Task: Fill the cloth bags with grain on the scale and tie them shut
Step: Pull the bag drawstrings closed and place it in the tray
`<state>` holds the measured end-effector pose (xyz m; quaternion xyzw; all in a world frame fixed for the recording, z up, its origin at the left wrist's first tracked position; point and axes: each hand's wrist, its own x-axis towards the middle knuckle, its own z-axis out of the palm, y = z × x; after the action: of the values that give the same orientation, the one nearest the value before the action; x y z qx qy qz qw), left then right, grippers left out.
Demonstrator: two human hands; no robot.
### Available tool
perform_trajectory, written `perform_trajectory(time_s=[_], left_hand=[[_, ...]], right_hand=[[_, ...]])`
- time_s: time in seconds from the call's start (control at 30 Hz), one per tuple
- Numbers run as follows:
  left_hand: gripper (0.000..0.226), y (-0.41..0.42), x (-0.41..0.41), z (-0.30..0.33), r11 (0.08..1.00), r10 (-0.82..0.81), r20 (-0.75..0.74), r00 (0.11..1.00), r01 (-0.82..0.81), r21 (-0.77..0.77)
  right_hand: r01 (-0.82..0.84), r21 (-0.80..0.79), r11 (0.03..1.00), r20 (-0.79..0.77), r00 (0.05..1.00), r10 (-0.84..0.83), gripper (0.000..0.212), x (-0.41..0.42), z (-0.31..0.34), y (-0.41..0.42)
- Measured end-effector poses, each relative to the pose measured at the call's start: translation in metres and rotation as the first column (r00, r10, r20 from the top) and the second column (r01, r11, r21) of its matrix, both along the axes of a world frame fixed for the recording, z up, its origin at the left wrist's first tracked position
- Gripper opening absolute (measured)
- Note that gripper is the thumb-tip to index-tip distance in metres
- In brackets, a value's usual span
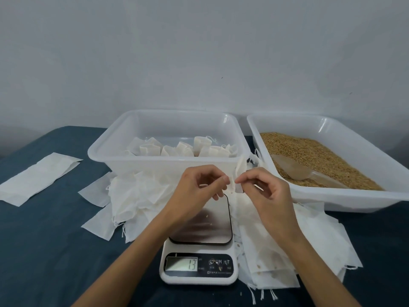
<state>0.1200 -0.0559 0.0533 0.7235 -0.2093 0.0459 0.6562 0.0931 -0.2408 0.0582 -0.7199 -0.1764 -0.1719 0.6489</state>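
Both hands raised above the scale; left hand and right hand each pinch the top edge of one small white cloth bag between thumb and forefinger, the bag hanging between them over the far right corner of the steel platform; whether it touches the platform, cannot tell; display reads 13; loose empty bags heaped left of the scale, more spread right of it; clear tub behind the scale holds filled bags; second tub at right holds grain with a translucent scoop lying in it; dark blue table
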Motion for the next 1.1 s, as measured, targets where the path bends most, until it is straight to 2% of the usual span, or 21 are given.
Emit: perform_trajectory(time_s=[0.1,0.17,0.3,0.4,0.5,0.57,0.63,0.77,0.87,0.97,1.03,1.1], left_hand=[[0.017,0.0,0.002,-0.001,0.998,0.044,0.015,0.999,-0.043,-0.037],[0.013,-0.002,0.001,-0.002,0.998,0.026,0.013,1.0,-0.025,-0.056],[0.011,-0.003,0.001,-0.005,1.0,-0.004,0.023,1.0,0.004,-0.009],[0.014,-0.002,0.002,-0.005,1.0,0.015,0.025,1.0,-0.015,-0.014],[0.019,-0.003,0.001,-0.005,0.999,0.044,0.004,0.999,-0.044,-0.027],[0.016,-0.005,-0.001,-0.006,0.999,0.037,0.003,0.999,-0.037,0.011],[0.015,-0.008,-0.005,-0.005,0.999,0.013,0.01,1.0,-0.014,0.044],[0.009,-0.009,-0.007,-0.004,0.994,-0.01,0.056,0.998,0.004,0.111],[0.016,-0.01,-0.008,-0.002,0.996,0.03,0.079,0.996,-0.037,0.085],[0.016,-0.007,-0.007,0.002,0.994,0.111,0.052,0.992,-0.112,0.01],[0.015,-0.004,-0.007,0.005,0.996,0.083,-0.019,0.996,-0.083,-0.039],[0.016,-0.003,-0.007,0.006,0.994,0.056,-0.07,0.996,-0.062,-0.092]], right_hand=[[0.053,-0.043,0.998,0.028,0.998,-0.052,0.022,0.0,-0.002,0.001],[0.017,-0.044,0.999,0.006,1.0,-0.017,0.015,-0.001,-0.004,0.003],[-0.009,-0.11,0.994,0.011,1.0,0.01,0.016,-0.003,-0.006,0.006],[0.065,-0.165,0.984,0.091,0.995,-0.05,0.016,-0.002,-0.007,0.006],[0.219,-0.232,0.948,0.164,0.969,-0.184,0.026,0.002,-0.01,0.005],[0.268,-0.282,0.921,0.155,0.96,-0.232,0.026,0.003,-0.012,0.005],[0.222,-0.294,0.93,0.097,0.975,-0.202,0.02,0.003,-0.014,0.005],[-0.009,-0.075,0.997,-0.128,0.992,-0.001,0.021,0.001,-0.009,0.007],[-0.028,0.097,0.995,-0.148,0.988,0.042,0.011,0.003,-0.004,0.004],[-0.036,0.298,0.954,-0.206,0.973,0.101,0.019,0.004,-0.001,-0.002],[-0.062,0.342,0.938,-0.23,0.962,0.148,0.025,0.004,0.0,-0.004],[-0.054,0.278,0.959,-0.229,0.966,0.121,0.022,0.004,-0.001,-0.005]])
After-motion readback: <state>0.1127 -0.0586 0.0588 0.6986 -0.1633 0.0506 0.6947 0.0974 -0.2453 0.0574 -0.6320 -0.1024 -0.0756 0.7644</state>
